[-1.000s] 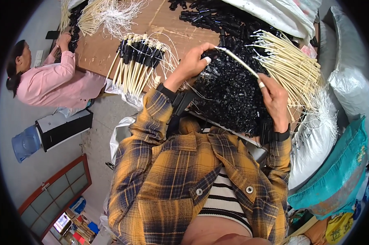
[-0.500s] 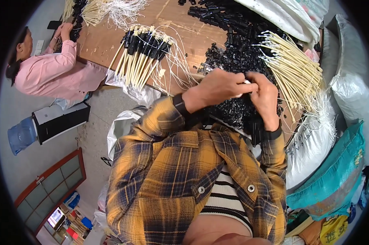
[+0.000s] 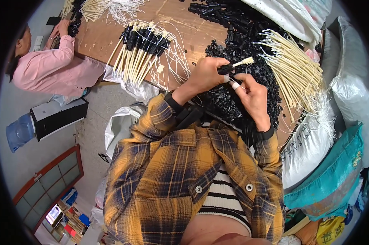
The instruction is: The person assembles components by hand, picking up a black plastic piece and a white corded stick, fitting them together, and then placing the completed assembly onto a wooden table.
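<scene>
- I have the left hand (image 3: 206,75) clamped on a black sleeve (image 3: 225,69), thumb and fingers wrapped round it.
- A cream stem (image 3: 242,63) sticks out of that sleeve, pointing to the left hand's right and a little away from the body, with a ragged tip.
- I see the right hand (image 3: 254,97) just right of and nearer the body than the left, its thumb and forefinger close to a thin white cord (image 3: 232,79); I can't make out whether they pinch it.
- Both thumbs wear white wraps.
- Under and around both hands I get a heap of small black pieces (image 3: 223,108).
- Right of the right hand lies a bundle of cream rods (image 3: 294,73), white cords trailing toward the body.
- Left of the left hand, cream rods with black sleeves (image 3: 137,53) lie fanned out on the brown table (image 3: 188,34).
- Far left of the left hand, I see a person in pink (image 3: 49,69).
</scene>
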`<state>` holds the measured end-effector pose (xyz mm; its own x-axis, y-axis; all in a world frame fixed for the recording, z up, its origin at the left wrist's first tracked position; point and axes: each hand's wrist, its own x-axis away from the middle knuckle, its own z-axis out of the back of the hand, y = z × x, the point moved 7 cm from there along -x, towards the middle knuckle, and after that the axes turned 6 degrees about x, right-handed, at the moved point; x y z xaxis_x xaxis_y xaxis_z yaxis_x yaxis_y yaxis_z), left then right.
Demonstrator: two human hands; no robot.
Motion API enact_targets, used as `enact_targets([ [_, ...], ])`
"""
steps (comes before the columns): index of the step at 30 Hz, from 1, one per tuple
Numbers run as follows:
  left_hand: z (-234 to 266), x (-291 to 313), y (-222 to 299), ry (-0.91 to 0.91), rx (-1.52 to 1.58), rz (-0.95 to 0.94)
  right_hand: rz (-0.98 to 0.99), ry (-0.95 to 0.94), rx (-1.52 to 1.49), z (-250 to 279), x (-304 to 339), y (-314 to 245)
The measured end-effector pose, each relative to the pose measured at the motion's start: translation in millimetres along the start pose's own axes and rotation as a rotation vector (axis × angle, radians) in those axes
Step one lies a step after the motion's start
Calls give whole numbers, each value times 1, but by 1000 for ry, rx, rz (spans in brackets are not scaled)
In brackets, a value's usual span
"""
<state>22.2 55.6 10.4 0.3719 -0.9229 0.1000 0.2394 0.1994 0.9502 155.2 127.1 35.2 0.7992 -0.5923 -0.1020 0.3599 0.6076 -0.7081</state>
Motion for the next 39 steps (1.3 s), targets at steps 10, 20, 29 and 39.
enact_targets([
  [10,1,7,12,95,-469,-318,119,189,130,14,-4,-6],
  [20,-14,10,19,2,-436,-311,185,60,46,-3,-2,-5],
  [29,4,8,32,65,-97,-505,158,-60,232,-7,0,-8],
  [39,37,16,-12,184,-158,-420,-115,-10,-86,-7,12,16],
])
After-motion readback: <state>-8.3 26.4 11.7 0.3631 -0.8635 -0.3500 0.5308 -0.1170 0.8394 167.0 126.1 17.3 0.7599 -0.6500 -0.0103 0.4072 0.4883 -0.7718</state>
